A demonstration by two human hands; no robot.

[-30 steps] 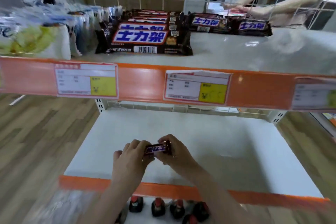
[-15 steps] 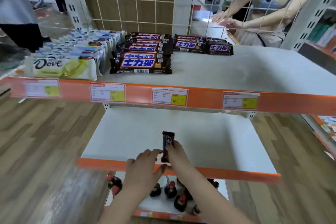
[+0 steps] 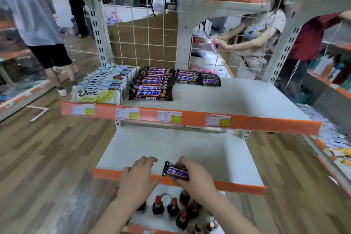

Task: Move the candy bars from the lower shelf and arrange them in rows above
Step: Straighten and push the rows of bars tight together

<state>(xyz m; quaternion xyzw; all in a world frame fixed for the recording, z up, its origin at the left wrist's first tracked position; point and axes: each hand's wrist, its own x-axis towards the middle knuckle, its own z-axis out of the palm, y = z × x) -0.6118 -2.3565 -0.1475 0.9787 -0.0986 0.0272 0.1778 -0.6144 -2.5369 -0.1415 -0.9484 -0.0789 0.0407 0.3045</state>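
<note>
Head view here: right hand [image 3: 193,175] is pinching a single Snickers bar [image 3: 176,171], label up and roughly level, just over the orange front lip of the lower shelf [image 3: 190,150]. My guess is it's held that way so it can drop straight into a row face-up. Left hand [image 3: 137,176] hangs beside it with relaxed fingers, gripping nothing, close to the bar but not touching.

That lower shelf looks cleared out, so this seems to be the last bar to go up. The upper shelf [image 3: 237,99] already carries a front-to-back column of Snickers bars [image 3: 152,85], a short second group [image 3: 197,79] at the back to its right, and a row of Dove bars [image 3: 106,85] on the left. Lots of bare shelf in front of that second group, probably where it lands. Red-capped dark bottles [image 3: 173,208] sit on the shelf below the hands.
</note>
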